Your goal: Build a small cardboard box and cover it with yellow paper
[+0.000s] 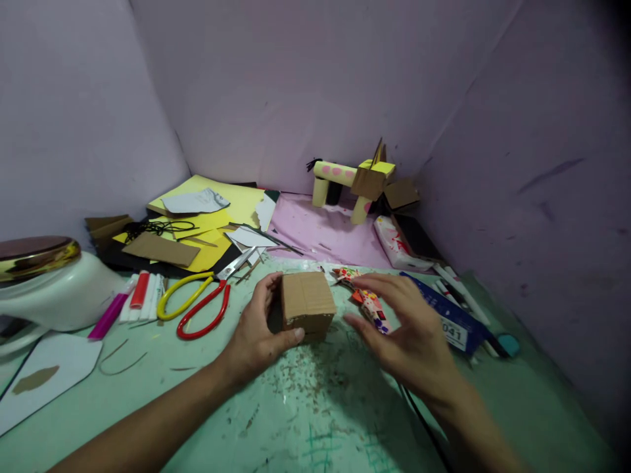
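- We judge the step in hand to be a steadying hold: our left hand [263, 332] grips the small cardboard box [308, 295] along its left side, thumb at the lower front edge
- The box is in front of us, over the green tabletop [197, 420], flat top up; whether it rests there, we cannot tell
- Our right hand [411, 318] holds nothing that we can see, its fingers and thumb spread, apart from the box, just over the flower-patterned tool [371, 307]
- Brown crumbs [315, 374] lie on our side of the box, and the scissors [229, 272] lie open to its left
- As we judge it, any move on the box calls for a firm left hold without crushing the walls, and a light right-hand touch, thumb clear of the edge
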A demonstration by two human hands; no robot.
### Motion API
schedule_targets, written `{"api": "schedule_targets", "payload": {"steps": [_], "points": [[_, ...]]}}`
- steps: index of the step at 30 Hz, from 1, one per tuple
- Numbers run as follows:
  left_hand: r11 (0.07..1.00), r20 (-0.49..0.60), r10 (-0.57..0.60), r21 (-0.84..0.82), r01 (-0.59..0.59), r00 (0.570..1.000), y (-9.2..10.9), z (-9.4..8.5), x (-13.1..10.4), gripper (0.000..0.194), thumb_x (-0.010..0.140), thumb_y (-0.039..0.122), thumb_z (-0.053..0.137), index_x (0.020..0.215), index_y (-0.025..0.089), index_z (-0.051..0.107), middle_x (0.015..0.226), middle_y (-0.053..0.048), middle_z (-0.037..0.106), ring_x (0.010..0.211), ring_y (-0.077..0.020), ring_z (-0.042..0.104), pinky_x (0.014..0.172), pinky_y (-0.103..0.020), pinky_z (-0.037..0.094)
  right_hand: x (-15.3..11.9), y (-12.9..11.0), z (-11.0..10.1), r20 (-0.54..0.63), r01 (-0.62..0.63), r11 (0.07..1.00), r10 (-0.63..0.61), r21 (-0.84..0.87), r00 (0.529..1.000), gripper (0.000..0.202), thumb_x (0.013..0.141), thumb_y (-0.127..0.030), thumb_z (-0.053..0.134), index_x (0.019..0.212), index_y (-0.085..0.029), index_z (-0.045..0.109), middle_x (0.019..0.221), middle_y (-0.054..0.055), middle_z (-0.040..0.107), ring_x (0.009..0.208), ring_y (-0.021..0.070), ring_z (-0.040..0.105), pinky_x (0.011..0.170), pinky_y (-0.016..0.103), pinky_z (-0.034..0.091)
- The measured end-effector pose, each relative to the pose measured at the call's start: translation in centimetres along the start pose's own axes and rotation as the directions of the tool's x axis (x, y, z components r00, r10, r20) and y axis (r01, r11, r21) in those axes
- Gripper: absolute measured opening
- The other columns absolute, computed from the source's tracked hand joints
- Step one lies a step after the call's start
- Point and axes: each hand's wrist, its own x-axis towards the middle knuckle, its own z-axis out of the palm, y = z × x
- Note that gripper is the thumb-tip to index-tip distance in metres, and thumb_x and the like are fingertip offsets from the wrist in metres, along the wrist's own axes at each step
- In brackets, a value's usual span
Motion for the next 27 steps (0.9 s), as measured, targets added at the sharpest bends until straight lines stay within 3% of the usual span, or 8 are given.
{"api": "schedule_targets", "payload": {"steps": [2,4,13,18,20,23,25,27], "points": [[1.0,0.005,0.011,0.016,-0.011,1.0,-0.1,-0.2,-0.1,0.081,0.066,0.031,0.078,0.131,0.017,0.031,0.139,-0.018,0.043,0.132,-0.0341,0.039,0.11,-0.046,0.03,0.4,-1.2,0.9,0.062,0.164,0.972,-0.176,0.166,0.982,0.031,0.077,-0.016,0.065,0.107,-0.018,0.06,0.102,0.009,0.069,0.095,0.026,0.059,0.083,0.043,0.048],[0.999,0.013,0.016,0.031,-0.017,1.0,-0.2,-0.3,-0.2,0.081,0.066,0.032,0.078,0.131,0.018,0.031,0.138,-0.017,0.044,0.131,-0.0345,0.04,0.109,-0.047,0.032,0.8,-2.1,1.8,0.096,0.214,0.96,-0.235,0.182,0.967,0.03,0.074,-0.008,0.062,0.103,-0.018,0.061,0.097,0.007,0.07,0.088,0.0248,0.057,0.079,0.043,0.047],[0.998,0.021,0.01,0.069,-0.011,1.0,-0.1,-0.3,-0.2,0.077,0.067,0.022,0.076,0.131,0.021,0.033,0.135,-0.014,0.048,0.126,-0.0327,0.046,0.106,-0.044,0.037,0.5,-3.1,3.7,0.07,0.148,0.974,-0.162,0.17,0.984,0.022,0.066,-0.011,0.061,0.086,-0.02,0.065,0.089,0.006,0.065,0.077,0.0235,0.052,0.069,0.041,0.043],[0.968,0.001,0.068,0.243,-0.066,0.998,-0.2,-0.5,-0.6,0.079,0.07,0.026,0.073,0.136,0.021,0.028,0.137,-0.016,0.044,0.128,-0.0341,0.043,0.107,-0.048,0.035,0.2,-3.1,3.9,0.05,0.156,0.968,-0.169,0.199,0.984,0.019,0.071,-0.009,0.061,0.086,-0.021,0.064,0.087,0.005,0.065,0.077,0.0226,0.053,0.07,0.04,0.043],[0.904,-0.028,0.196,0.394,-0.169,0.98,0.4,-0.8,-0.8,0.075,0.071,0.022,0.07,0.135,0.021,0.03,0.141,-0.016,0.038,0.132,-0.0341,0.037,0.109,-0.051,0.03,0.0,-3.1,4.0,0.037,0.152,0.966,-0.164,0.21,0.986,0.018,0.073,-0.009,0.061,0.086,-0.021,0.063,0.086,0.005,0.064,0.077,0.0222,0.053,0.07,0.04,0.043],[0.704,0.055,0.442,0.597,-0.384,0.895,1.6,-1.2,-1.0,0.058,0.068,0.011,0.066,0.12,0.023,0.043,0.14,-0.014,0.035,0.133,-0.034,0.033,0.109,-0.051,0.029,0.0,-3.1,4.0,0.035,0.139,0.964,-0.15,0.227,0.988,0.017,0.073,-0.009,0.061,0.085,-0.021,0.063,0.086,0.005,0.064,0.077,0.0219,0.053,0.07,0.039,0.043],[0.597,0.157,0.509,0.644,-0.478,0.846,2.2,-1.5,-1.0,0.045,0.066,0.006,0.062,0.106,0.023,0.05,0.136,-0.013,0.038,0.129,-0.0338,0.037,0.107,-0.051,0.032,0.1,-3.1,4.0,0.052,0.127,0.962,-0.144,0.243,0.988,0.017,0.073,-0.009,0.06,0.085,-0.021,0.063,0.087,0.005,0.065,0.077,0.0216,0.053,0.069,0.038,0.042],[0.567,0.217,0.502,0.648,-0.508,0.837,2.4,-1.6,-1.0,0.036,0.067,0.005,0.059,0.097,0.023,0.052,0.131,-0.012,0.042,0.124,-0.0326,0.043,0.102,-0.048,0.037,0.1,-3.1,4.0,0.069,0.113,0.959,-0.135,0.262,0.988,0.018,0.072,-0.008,0.06,0.085,-0.021,0.063,0.087,0.004,0.065,0.077,0.0213,0.054,0.069,0.038,0.043]]}}
